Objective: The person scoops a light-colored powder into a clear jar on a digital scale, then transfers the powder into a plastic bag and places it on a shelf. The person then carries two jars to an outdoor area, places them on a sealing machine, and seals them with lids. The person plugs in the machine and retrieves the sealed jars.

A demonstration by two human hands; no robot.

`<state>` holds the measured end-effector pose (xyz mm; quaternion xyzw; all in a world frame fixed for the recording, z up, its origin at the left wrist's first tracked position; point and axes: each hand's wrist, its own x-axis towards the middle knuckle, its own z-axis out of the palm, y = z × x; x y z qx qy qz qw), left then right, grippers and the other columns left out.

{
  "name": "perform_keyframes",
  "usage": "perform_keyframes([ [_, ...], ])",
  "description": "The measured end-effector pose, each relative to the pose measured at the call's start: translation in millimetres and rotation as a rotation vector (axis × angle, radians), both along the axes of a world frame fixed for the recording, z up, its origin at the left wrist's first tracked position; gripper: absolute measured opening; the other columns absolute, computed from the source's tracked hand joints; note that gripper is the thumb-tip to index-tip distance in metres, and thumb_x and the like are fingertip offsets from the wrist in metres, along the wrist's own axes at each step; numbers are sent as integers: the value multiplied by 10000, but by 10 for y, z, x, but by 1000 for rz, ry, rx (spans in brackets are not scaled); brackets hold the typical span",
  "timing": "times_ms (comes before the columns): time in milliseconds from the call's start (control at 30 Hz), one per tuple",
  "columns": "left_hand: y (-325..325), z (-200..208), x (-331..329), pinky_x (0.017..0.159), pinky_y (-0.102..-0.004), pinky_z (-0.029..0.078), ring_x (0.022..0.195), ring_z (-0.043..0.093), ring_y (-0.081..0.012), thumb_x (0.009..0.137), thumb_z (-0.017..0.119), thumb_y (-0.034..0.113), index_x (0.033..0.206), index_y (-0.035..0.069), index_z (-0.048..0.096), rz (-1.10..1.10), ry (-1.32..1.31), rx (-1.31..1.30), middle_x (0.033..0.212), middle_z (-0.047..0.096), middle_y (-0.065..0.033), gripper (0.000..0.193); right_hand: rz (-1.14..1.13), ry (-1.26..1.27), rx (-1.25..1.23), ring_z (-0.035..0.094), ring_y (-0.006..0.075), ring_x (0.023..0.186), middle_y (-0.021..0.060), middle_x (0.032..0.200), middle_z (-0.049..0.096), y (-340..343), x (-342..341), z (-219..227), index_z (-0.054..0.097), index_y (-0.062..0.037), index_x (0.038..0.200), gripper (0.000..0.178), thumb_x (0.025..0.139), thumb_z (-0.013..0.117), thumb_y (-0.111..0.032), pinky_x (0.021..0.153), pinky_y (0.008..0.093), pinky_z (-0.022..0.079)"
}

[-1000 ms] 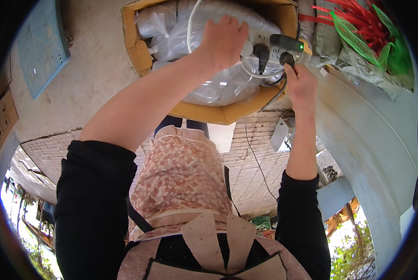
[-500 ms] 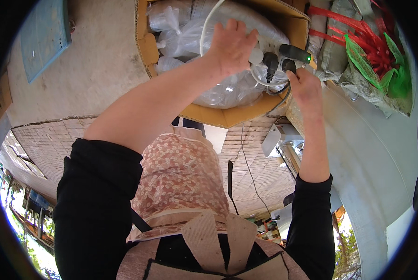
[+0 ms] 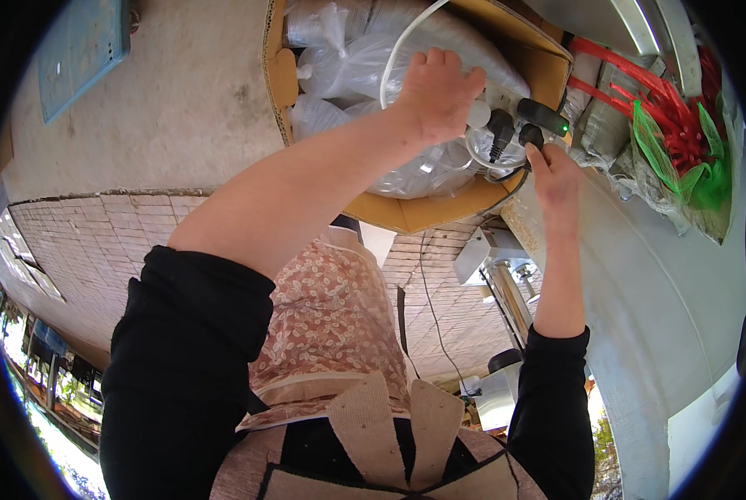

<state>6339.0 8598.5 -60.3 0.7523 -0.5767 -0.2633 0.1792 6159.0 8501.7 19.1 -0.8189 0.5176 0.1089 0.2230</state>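
Observation:
Above the open cardboard box point(image 3: 381, 218), my left hand point(image 3: 439, 96) is curled over a pale power strip point(image 3: 500, 97), most of which it hides. A white round plug point(image 3: 478, 114) and a black plug point(image 3: 499, 132) sit in the strip beside my fingers. Next to them is a black adapter point(image 3: 543, 116) with a lit green light. My right hand point(image 3: 554, 173) pinches another black plug point(image 3: 531, 135) between thumb and fingers, close under the adapter. Whether this plug is fully seated in the strip cannot be made out. A white cable point(image 3: 395, 52) loops past my left hand.
Clear plastic bags of stacked containers point(image 3: 339, 62) fill the box. Right of it lie red and green plastic bags point(image 3: 681, 146) by a grey metal surface point(image 3: 639, 242). Below stands a metal machine point(image 3: 498, 254) on brick paving. A blue panel point(image 3: 83, 54) is at far left.
The view has shifted, so the box and both hands appear slightly further right and lower. My grips on the strip and the black plug look the same.

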Motion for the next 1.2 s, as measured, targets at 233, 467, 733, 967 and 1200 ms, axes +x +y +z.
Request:
perform_keyframes([
  [233,-11,19,-9,803,-434,410,956,515,-332,589,797,271,1151,153,527,0,9,37,978,540,-157,634,-56,2,60,459,259,535,181,592,519,-97,-54,-49,556,43,707,322,808,647,-249,550,370,390],
  [467,2,10,-24,802,-420,407,979,506,-321,596,795,270,1154,153,526,17,-23,45,994,538,-149,630,-131,131,264,490,249,548,175,601,543,-247,-30,-30,582,49,710,351,788,655,-285,563,372,398],
  [733,2,-10,-19,805,-415,402,988,499,-322,600,785,249,1155,159,526,25,19,51,1021,530,-152,618,-37,230,211,507,267,567,198,615,553,-235,34,15,587,61,724,352,783,650,-280,578,393,403],
  [967,16,4,-17,804,-410,404,977,496,-317,615,781,261,1165,157,509,33,20,27,1021,521,-148,623,-38,282,199,537,305,596,220,650,569,-222,140,2,593,61,720,350,773,658,-278,603,407,418],
  [1200,3,22,-12,798,-408,406,975,493,-317,621,782,279,1178,158,496,7,-12,45,1014,517,-144,638,38,303,75,587,408,730,254,738,601,-141,233,-34,605,59,717,339,777,646,-271,661,441,448],
])
